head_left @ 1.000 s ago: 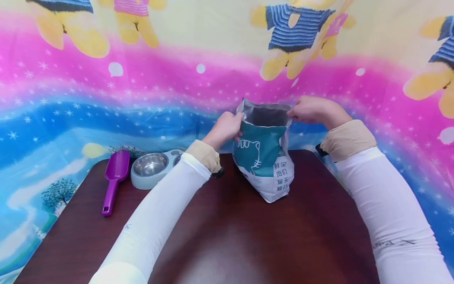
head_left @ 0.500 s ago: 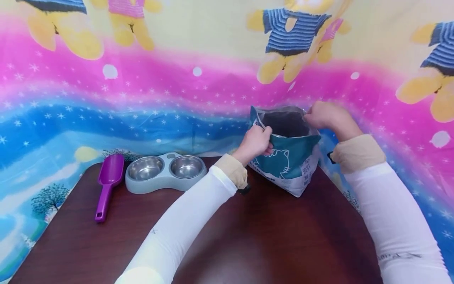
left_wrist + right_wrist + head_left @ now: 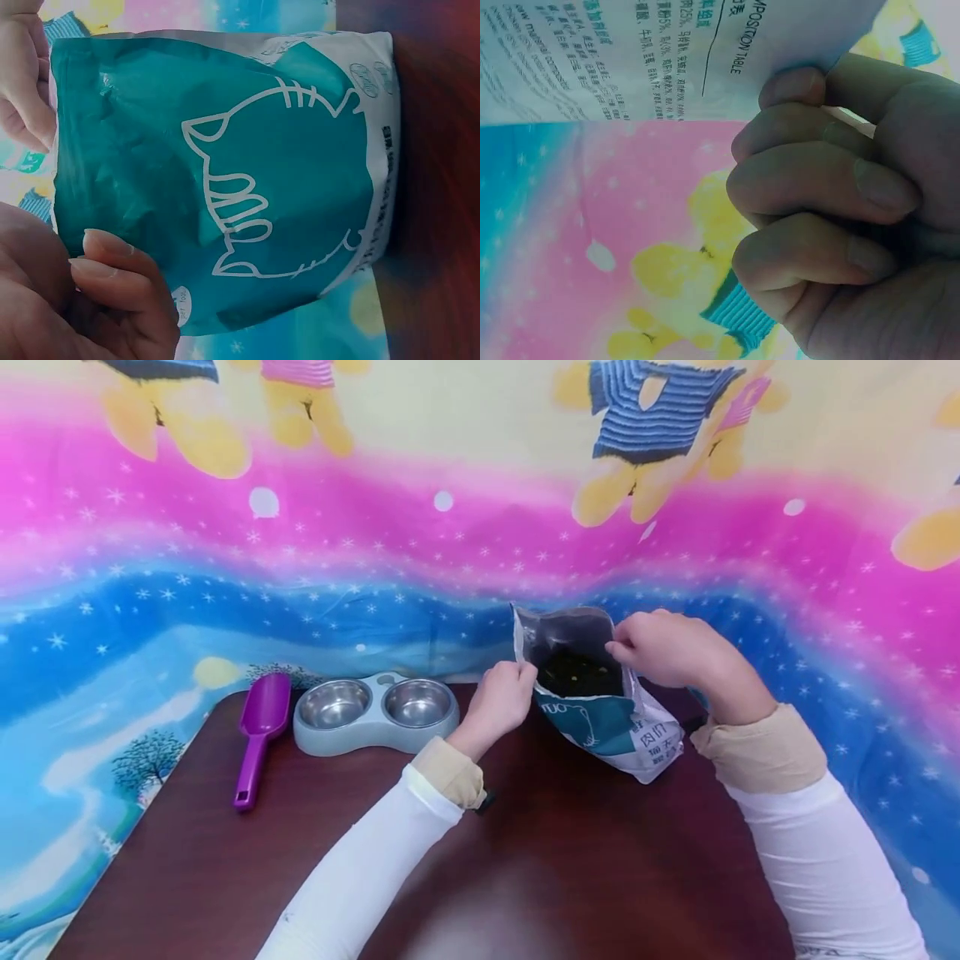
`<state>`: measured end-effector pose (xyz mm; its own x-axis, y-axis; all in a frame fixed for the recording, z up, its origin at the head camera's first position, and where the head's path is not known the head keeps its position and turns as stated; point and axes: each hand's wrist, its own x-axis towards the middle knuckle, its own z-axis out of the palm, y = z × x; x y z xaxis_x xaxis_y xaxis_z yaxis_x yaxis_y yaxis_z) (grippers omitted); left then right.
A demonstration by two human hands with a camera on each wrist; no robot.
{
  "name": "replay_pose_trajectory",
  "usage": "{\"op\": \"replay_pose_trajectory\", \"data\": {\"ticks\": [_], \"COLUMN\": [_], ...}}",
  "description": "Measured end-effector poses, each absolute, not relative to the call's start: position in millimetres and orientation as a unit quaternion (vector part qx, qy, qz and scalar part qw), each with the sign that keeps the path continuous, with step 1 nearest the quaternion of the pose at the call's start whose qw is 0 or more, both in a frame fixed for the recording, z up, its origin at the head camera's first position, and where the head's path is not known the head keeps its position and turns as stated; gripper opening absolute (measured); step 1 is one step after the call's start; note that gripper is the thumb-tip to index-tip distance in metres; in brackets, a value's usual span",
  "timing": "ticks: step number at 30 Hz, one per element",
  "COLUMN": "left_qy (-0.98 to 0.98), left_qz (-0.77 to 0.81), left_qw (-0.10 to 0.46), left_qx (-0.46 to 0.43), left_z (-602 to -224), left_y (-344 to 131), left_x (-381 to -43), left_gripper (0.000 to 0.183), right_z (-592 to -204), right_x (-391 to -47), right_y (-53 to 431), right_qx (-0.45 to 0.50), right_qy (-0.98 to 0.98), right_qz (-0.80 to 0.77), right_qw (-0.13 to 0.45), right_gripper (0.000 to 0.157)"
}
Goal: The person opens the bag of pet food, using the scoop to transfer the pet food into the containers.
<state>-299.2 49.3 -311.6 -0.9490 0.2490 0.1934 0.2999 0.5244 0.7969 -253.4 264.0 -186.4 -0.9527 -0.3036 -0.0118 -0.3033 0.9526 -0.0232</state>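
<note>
While the left hand [image 3: 498, 700] and right hand [image 3: 670, 649] pinch the open edge of the pet food bag [image 3: 596, 724], wide table [image 3: 600, 860] lies in front.

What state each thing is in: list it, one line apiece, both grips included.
Bag: open at the top, tilted.
Contents: dark with pale specks, too unclear to identify.
Left grip: holding one side of the bag.
Right grip: pinching the bag's other side.
Scoop: lying on the table, unheld.
Double-bowl stand: upright on the table.
Bowl nearer the scoop: nothing visible inside.
Bowl nearer the bag: nothing visible inside.
</note>
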Motion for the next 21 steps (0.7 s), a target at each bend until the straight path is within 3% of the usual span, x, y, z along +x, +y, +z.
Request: {"op": "replay_pose_trajectory", "data": {"ticks": [13, 21], "left_qy": [-0.89, -0.886], "left_qz": [-0.436, -0.439], "left_qw": [0.058, 0.042], "left_qx": [-0.118, -0.146], "left_z": [-356.6, -440.6], "left_y": [24.0, 31.2], "left_x": [-270.6, -319.7], "left_gripper": [0.052, 0.056], "right_z": [-254.3, -292.9], "right_x": [-222.7, -223.3], "right_y": [213.6, 202.4], "right_qx": [-0.169, -0.233], "right_qy": [0.981, 0.963], "right_qz": [-0.064, -0.125], "right_qw": [-0.066, -0.041], "right_gripper": [0.027, 0.034]}}
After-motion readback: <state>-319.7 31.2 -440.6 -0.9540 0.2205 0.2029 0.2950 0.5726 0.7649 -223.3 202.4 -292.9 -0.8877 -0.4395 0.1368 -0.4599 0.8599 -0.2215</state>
